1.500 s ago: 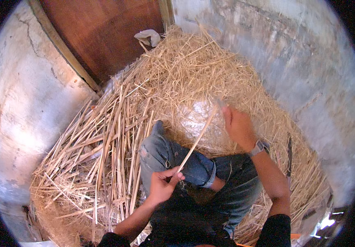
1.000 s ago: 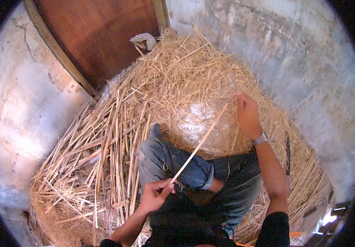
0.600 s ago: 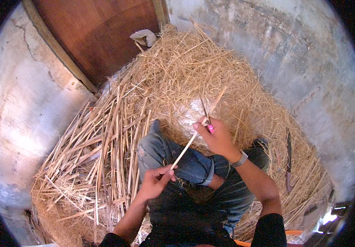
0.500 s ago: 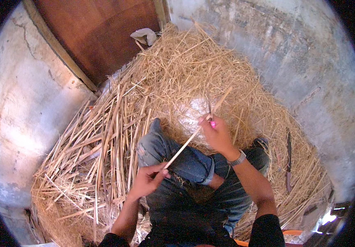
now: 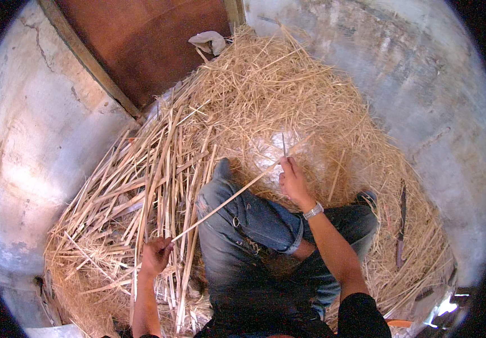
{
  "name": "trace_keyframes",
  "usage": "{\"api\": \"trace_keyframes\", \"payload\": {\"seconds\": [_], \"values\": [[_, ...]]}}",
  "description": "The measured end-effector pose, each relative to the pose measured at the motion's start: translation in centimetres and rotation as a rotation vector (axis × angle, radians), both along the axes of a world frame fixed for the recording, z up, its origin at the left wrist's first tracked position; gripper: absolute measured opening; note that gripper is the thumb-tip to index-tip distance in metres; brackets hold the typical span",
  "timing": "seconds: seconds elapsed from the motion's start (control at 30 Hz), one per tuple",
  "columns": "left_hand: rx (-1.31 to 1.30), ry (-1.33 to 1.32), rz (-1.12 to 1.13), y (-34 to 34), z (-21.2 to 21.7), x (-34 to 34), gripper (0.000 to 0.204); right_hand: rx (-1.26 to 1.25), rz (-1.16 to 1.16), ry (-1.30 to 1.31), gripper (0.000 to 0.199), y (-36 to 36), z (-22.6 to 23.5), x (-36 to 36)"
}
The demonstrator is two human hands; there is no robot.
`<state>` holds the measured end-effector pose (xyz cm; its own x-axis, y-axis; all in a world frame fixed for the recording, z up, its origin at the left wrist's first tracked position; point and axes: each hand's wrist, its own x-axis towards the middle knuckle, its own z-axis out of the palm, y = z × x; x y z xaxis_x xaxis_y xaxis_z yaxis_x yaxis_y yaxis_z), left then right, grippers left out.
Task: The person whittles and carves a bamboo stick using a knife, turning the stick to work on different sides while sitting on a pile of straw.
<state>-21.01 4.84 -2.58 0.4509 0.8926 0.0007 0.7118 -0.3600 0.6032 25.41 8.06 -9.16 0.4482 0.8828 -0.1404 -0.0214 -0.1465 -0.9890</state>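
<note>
A long, pale split-bamboo strip (image 5: 229, 201) runs slantwise over my bent left leg. Its near end is pinched between the thumb and fingers of my left hand (image 5: 156, 255), out to the left of the knee. My right hand (image 5: 294, 180), with a metal watch on its wrist, is closed round a small knife (image 5: 284, 145). The thin dark blade points away from me and the handle is hidden in the fist. The strip's far part passes at the blade; whether they touch, I cannot tell.
Loose shavings (image 5: 276, 84) heap up ahead, and a pile of split strips (image 5: 158, 180) lies at the left. A long dark-bladed knife (image 5: 402, 225) rests on shavings at the right. Walls (image 5: 417, 73), a brown door (image 5: 152, 45) and a whitish cloth-like scrap (image 5: 208, 41) stand beyond.
My left hand has moved left and toward me, drawing the strip past the right hand, so more of it shows between the hands. The right hand has turned, with the blade now pointing away.
</note>
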Motion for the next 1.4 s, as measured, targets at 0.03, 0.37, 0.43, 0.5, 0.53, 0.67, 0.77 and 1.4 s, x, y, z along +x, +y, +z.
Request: {"api": "trace_keyframes", "payload": {"seconds": [0.03,0.37,0.43,0.5,0.53,0.67,0.77,1.4], "values": [[0.037,-0.093,0.029,-0.4,-0.6,0.2,0.013,0.043,-0.045,-0.166,0.035,-0.2,0.1,-0.6],[0.155,0.015,-0.019,0.3,0.2,-0.3,0.011,0.06,-0.212,-0.649,0.03,-2.3,4.4,-0.6],[0.126,0.03,-0.022,0.5,0.3,-0.1,0.01,0.117,-0.198,-0.767,0.038,-1.9,3.6,0.4],[0.098,0.048,-0.019,0.6,-0.5,-0.5,0.009,0.177,-0.176,-0.88,0.047,-1.1,3.0,1.1],[0.123,-0.019,-0.013,0.7,-1.6,-1.0,0.01,0.126,-0.149,-0.888,0.05,-0.6,2.9,1.3],[0.075,0.083,0.033,0.9,-1.7,0.0,0.012,0.3,-0.109,-0.86,0.045,0.6,-0.4,0.6],[0.129,0.234,-0.014,1.2,-1.0,0.1,0.012,0.231,-0.019,-0.733,0.055,0.2,-1.4,-3.0],[0.006,0.009,0.113,0.2,0.8,9.5,0.02,0.402,0.159,-0.463,0.035,-1.8,0.2,-9.2]]}}
